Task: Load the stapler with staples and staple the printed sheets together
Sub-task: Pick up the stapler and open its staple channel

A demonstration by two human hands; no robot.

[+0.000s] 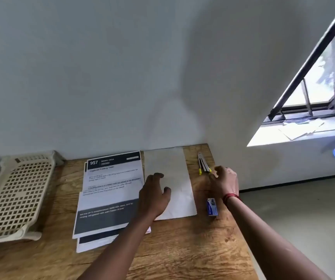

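On the tabletop point(182, 249) lie one stapler point(203, 163), one staple box point(212, 207), one blank sheet point(168, 162) and overlapping printed sheets point(110, 188); left hand point(154, 197) and right hand point(226, 182) hover, grips apart, empty.

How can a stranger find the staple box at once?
On the wooden table, look right of the blank white sheet. The small box lies near the wrist of the right hand. Only it is blue; the stapler behind is silver with yellow tips.
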